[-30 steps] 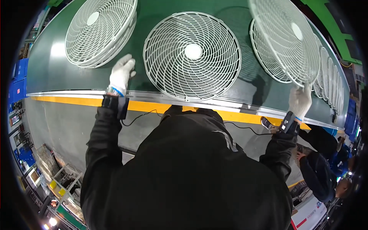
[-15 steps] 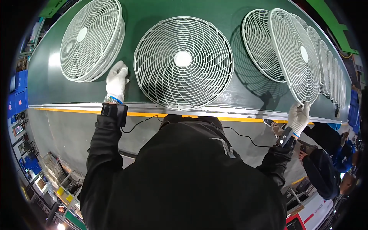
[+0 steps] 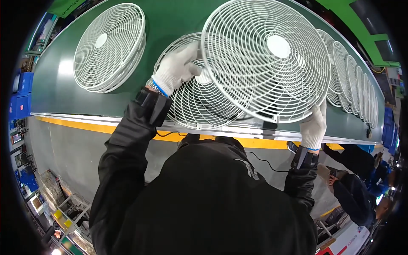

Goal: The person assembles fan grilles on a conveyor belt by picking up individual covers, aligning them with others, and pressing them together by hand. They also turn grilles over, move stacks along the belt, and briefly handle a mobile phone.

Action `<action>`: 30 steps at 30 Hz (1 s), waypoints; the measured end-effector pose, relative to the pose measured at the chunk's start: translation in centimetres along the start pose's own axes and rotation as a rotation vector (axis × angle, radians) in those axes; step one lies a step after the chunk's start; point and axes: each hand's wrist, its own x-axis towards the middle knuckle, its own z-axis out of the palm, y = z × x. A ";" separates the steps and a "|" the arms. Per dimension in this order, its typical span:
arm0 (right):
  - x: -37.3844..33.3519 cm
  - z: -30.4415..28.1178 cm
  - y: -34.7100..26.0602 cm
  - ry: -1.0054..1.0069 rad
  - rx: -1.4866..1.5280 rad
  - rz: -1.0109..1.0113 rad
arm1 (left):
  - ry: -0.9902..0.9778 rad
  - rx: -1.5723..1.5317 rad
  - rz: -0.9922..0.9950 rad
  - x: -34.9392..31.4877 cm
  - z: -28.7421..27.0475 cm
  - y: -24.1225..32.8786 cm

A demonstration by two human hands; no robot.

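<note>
Item: white wire fan guard, round, solid disc at its hub; you hold it raised and tilted above the green conveyor belt, overlapping a second fan guard that lies flat on the belt beneath it. Your left hand, in a white knit glove, grasps the raised guard at its left rim, fingers curled through the wires; your right hand, likewise gloved, grips the lower right rim, fingers closed over the edge. Far left on the belt: a third guard, lying flat, well apart from the held one. Right: a row of further guards, overlapping, running off along the belt. Near edge of the belt: a yellow stripe; near right, another person's dark sleeve.
</note>
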 end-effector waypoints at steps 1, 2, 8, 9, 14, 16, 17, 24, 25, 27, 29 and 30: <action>-0.1 -0.1 0.1 -0.001 -0.036 -0.003 | -0.004 -0.001 0.003 0.2 0.6 0.6; -0.3 -0.1 -0.3 0.001 -0.038 -0.006 | -0.041 -0.032 -0.014 0.5 1.2 1.4; -2.2 -4.2 -5.4 0.076 -0.152 -0.128 | 0.027 0.241 -0.097 0.5 3.7 2.1; -2.6 -6.8 -5.6 0.083 -0.149 -0.122 | 0.025 0.245 -0.106 0.4 3.2 1.3; -5.8 -15.4 -6.5 0.422 -0.082 -0.237 | 0.498 1.097 0.089 -2.4 -3.4 -5.4; -7.1 -18.0 -6.7 0.445 -0.040 -0.231 | 0.594 1.060 0.057 -4.5 -6.3 -8.2; -7.9 -19.6 -6.3 0.467 0.003 -0.223 | 0.659 0.994 -0.002 -5.5 -7.1 -9.1; -9.7 -24.5 -3.6 0.568 0.146 -0.180 | 0.821 0.648 -0.036 -6.7 -6.1 -9.7; -9.6 -24.6 -3.5 0.547 0.081 -0.174 | 0.833 0.490 -0.022 -6.3 -4.9 -9.2; -9.1 -24.3 -3.0 0.507 -0.049 -0.172 | 0.731 0.526 -0.051 -4.9 -2.3 -7.1; -7.6 -21.5 -3.3 0.480 0.028 -0.138 | 0.546 0.594 -0.113 -4.2 0.4 -5.5; -6.6 -19.4 -3.6 0.454 0.104 -0.104 | 0.550 0.593 -0.109 -3.8 1.3 -5.6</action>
